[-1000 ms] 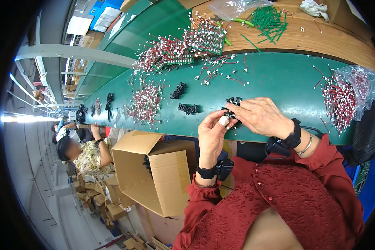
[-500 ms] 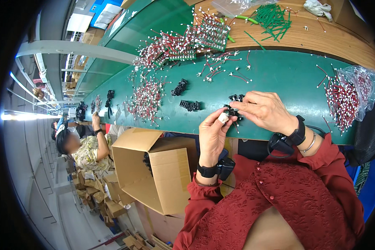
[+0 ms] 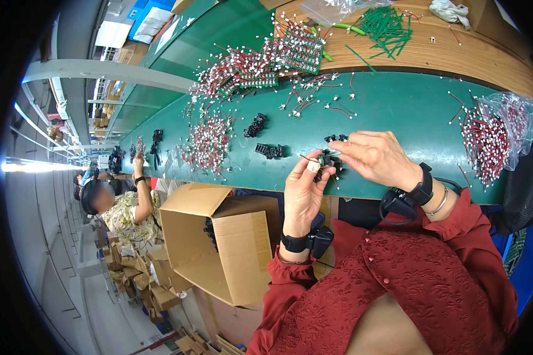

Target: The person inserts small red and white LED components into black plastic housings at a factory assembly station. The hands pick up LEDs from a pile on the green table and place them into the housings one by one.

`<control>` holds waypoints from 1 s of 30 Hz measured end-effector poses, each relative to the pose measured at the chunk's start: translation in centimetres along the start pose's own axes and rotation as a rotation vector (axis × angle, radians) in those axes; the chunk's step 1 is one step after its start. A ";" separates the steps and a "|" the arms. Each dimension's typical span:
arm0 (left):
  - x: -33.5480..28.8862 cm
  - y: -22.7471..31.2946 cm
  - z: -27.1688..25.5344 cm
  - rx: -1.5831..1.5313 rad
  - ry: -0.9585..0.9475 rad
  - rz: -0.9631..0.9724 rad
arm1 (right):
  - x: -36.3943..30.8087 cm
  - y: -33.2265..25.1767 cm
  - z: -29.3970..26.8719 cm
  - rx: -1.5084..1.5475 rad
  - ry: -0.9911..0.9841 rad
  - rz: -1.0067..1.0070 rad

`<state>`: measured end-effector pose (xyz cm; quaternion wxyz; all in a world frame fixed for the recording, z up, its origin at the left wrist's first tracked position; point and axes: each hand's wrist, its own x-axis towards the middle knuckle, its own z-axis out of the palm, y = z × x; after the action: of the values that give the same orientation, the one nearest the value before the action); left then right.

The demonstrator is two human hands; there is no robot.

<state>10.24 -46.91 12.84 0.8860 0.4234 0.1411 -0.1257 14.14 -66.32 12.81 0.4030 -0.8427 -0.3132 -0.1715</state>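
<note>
My left hand [image 3: 304,192] pinches a small black plastic part [image 3: 320,175] with a red-and-black wire lead at its upper edge; a white wrap covers the thumb tip. My right hand [image 3: 378,157] meets it from the right, its fingers closed at the part's upper end around something thin and greyish that I cannot make out. Just beyond the fingertips sits a clump of black parts [image 3: 336,138], partly hidden by the right hand. Two more black clusters lie left of my hands, one nearer [image 3: 270,151] and one farther [image 3: 255,125].
A pile of red-wired white connectors [image 3: 209,142] lies left on the green table [image 3: 391,106], circuit boards with wires [image 3: 302,50] behind. At right, more connectors spill from a clear bag [image 3: 512,127]. An open cardboard box [image 3: 243,254] stands below the edge. Another person [image 3: 124,207] works far left.
My left hand has tilted the black part slightly, so the wire lead now shows to the left. The right fingers have shifted a little at its upper end.
</note>
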 end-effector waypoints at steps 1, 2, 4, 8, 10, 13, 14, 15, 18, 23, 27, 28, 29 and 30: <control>0.0 0.0 0.0 0.000 0.001 -0.004 | 0.0 0.0 0.0 -0.007 -0.006 0.014; 0.0 0.1 0.0 -0.005 -0.002 -0.004 | 0.0 0.0 0.1 0.007 0.016 0.017; 0.1 0.0 0.0 -0.005 -0.001 -0.013 | 0.1 0.0 0.1 0.025 0.053 0.028; 0.1 0.0 -0.1 0.001 -0.003 -0.023 | 0.1 0.0 0.1 0.069 0.038 0.061; 0.1 0.0 -0.1 0.000 -0.013 -0.028 | 0.1 -0.1 0.0 0.093 0.012 0.102; 0.0 0.0 -0.2 0.000 -0.028 -0.032 | 0.2 -0.2 -0.1 0.122 0.020 0.117; 0.0 0.0 -0.2 -0.002 -0.033 -0.033 | 0.3 -0.3 -0.1 0.141 0.018 0.119; 0.0 0.0 -0.1 0.005 -0.030 -0.030 | 0.3 -0.3 -0.2 0.159 0.016 0.122; 0.0 -0.1 0.0 0.033 -0.027 -0.015 | 0.5 -0.5 -0.4 0.272 0.000 0.163; -0.1 -0.6 1.1 0.224 0.011 0.079 | 0.4 -0.9 -0.5 0.464 -0.083 0.187; -0.4 -0.8 2.1 0.216 -0.049 0.123 | 0.4 -0.9 -0.1 0.555 -0.011 0.190; -0.4 -0.9 2.2 0.222 -0.070 0.133 | 0.4 -0.7 -0.2 0.554 -0.002 0.199; -0.4 -0.9 2.2 0.229 -0.090 0.143 | 0.4 -0.6 -0.2 0.555 0.010 0.214; -0.4 -1.0 2.2 0.236 -0.109 0.153 | 0.3 -0.5 -0.2 0.559 0.000 0.202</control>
<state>9.82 -49.18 13.60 0.8433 0.5268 0.0442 -0.0964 14.07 -66.16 13.40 0.6343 -0.7260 -0.2630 -0.0378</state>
